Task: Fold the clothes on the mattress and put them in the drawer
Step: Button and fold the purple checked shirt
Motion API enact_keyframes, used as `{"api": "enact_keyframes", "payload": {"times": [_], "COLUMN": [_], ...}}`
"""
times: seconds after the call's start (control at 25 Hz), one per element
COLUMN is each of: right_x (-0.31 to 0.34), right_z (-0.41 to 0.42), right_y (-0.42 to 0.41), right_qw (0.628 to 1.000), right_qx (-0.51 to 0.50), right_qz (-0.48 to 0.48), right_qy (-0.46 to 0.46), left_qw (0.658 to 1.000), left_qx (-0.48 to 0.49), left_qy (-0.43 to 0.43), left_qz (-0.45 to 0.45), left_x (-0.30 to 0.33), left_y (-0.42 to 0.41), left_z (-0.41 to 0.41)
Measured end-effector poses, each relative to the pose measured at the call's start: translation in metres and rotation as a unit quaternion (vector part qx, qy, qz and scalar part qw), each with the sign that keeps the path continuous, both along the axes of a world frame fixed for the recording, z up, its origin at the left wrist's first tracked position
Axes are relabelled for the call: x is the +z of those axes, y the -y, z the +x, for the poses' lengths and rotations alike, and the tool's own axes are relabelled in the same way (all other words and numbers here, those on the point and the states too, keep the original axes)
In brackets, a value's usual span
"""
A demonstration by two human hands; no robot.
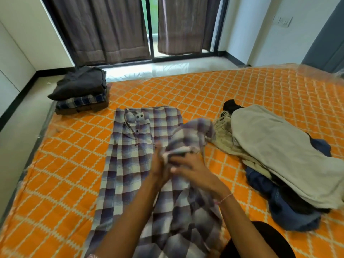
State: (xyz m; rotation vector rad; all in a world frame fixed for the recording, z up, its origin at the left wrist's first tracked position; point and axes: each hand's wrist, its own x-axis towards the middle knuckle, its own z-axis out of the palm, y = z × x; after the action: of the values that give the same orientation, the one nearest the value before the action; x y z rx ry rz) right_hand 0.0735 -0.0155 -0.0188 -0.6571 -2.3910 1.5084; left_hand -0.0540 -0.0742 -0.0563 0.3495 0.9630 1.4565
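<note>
A purple and white checked shirt [130, 155] lies lengthwise on the orange patterned mattress [65, 174], collar at the far end. Its right side is lifted and bunched over the middle. My left hand [158, 168] and my right hand [193, 170] meet at the shirt's centre, both gripping the bunched sleeve fabric. A heap of unfolded clothes [279, 155] lies to the right: a beige garment on top, dark blue and black pieces under it. A stack of folded clothes [81, 90] sits at the mattress's far left corner, a dark grey piece uppermost. No drawer is in view.
Brown curtains [104, 28] hang over a glass door at the back. White cupboard fronts [14, 53] line the left wall beside a strip of pale floor. A grey door [327, 34] stands at the far right. My dark-clad knee [260, 243] shows at the bottom.
</note>
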Motion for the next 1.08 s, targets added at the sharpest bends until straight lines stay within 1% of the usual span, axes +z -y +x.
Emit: {"api": "enact_keyframes", "payload": {"times": [0.04,0.08,0.12,0.16,0.2,0.24,0.28,0.32,0.36,0.4,0.44,0.48,0.52,0.56,0.6,0.64,0.68,0.76,0.8,0.84,0.88,0.92,0.96,1.0,1.04,1.08], "right_x": [-0.009,-0.014,-0.021,-0.027,-0.035,-0.038,-0.037,-0.026,-0.017,-0.010,-0.008,-0.003,-0.008,-0.009,-0.015,-0.016,-0.020,-0.028,-0.035,-0.044,-0.056,-0.071,-0.083,-0.093,-0.097,-0.097], "right_z": [-0.010,-0.023,-0.030,-0.036,-0.042,-0.046,-0.052,-0.061,-0.070,-0.083,-0.098,-0.111,-0.124,-0.132,-0.137,-0.138,-0.136,-0.124,-0.112,-0.096,-0.080,-0.062,-0.045,-0.034,-0.026,-0.021], "right_y": [0.012,0.024,0.036,0.042,0.045,0.045,0.042,0.045,0.046,0.045,0.046,0.052,0.059,0.074,0.090,0.102,0.108,0.108,0.105,0.104,0.106,0.112,0.120,0.127,0.132,0.134], "right_qw": [0.989,0.970,0.959,0.961,0.958,0.933,0.907,0.899,0.905,0.914,0.930,0.957,0.981,0.996,0.998,0.995,0.995,1.000,0.999,0.996,0.979,0.942,0.904,0.889,0.892,0.894], "right_qx": [0.047,0.058,0.032,-0.053,-0.158,-0.273,-0.359,-0.415,-0.420,-0.383,-0.326,-0.251,-0.169,-0.072,0.020,0.074,0.079,-0.006,-0.035,-0.023,0.010,0.027,0.019,-0.015,-0.055,-0.104], "right_qz": [0.101,0.174,0.222,0.240,0.235,0.235,0.214,0.127,-0.002,-0.116,-0.156,-0.138,-0.095,-0.051,-0.007,0.016,0.015,-0.010,0.014,0.076,0.164,0.263,0.339,0.372,0.371,0.372], "right_qy": [0.098,0.161,0.173,0.122,0.053,0.005,-0.043,-0.060,-0.064,-0.063,-0.063,-0.042,-0.021,0.010,0.051,0.070,0.063,-0.006,-0.009,0.035,0.124,0.209,0.258,0.267,0.253,0.226], "left_qw": [0.996,0.996,0.997,0.999,0.999,0.997,0.994,0.990,0.987,0.983,0.980,0.980,0.985,0.986,0.974,0.959,0.953,0.953,0.950,0.938,0.929,0.915,0.912,0.922,0.934,0.940], "left_qx": [0.042,0.065,0.054,0.035,0.029,0.050,0.069,0.079,0.067,0.038,0.018,0.024,0.067,0.142,0.217,0.267,0.278,0.279,0.289,0.323,0.343,0.375,0.393,0.376,0.340,0.306], "left_qy": [0.076,0.068,0.052,0.010,0.006,0.007,0.014,-0.002,-0.027,-0.054,-0.075,-0.086,-0.066,-0.013,0.047,0.086,0.116,0.110,0.108,0.119,0.136,0.146,0.114,0.057,0.013,-0.008], "left_qz": [0.010,0.012,-0.001,-0.016,-0.043,-0.062,-0.089,-0.118,-0.146,-0.171,-0.185,-0.179,-0.141,-0.088,-0.040,-0.026,-0.019,-0.051,-0.054,-0.043,-0.014,-0.011,-0.023,-0.066,-0.109,-0.150], "left_x": [0.010,0.014,0.015,0.009,0.003,0.000,-0.003,-0.008,-0.007,-0.009,-0.012,-0.012,-0.017,-0.021,-0.022,-0.024,-0.028,-0.034,-0.034,-0.034,-0.028,-0.026,-0.028,-0.036,-0.045,-0.047], "left_y": [0.004,0.009,0.018,0.026,0.031,0.035,0.039,0.043,0.046,0.050,0.055,0.062,0.070,0.079,0.091,0.100,0.107,0.119,0.123,0.129,0.133,0.137,0.137,0.136,0.133,0.130], "left_z": [-0.016,-0.033,-0.042,-0.044,-0.044,-0.044,-0.047,-0.052,-0.055,-0.057,-0.061,-0.064,-0.071,-0.080,-0.088,-0.095,-0.099,-0.104,-0.108,-0.112,-0.112,-0.109,-0.100,-0.086,-0.071,-0.058]}}
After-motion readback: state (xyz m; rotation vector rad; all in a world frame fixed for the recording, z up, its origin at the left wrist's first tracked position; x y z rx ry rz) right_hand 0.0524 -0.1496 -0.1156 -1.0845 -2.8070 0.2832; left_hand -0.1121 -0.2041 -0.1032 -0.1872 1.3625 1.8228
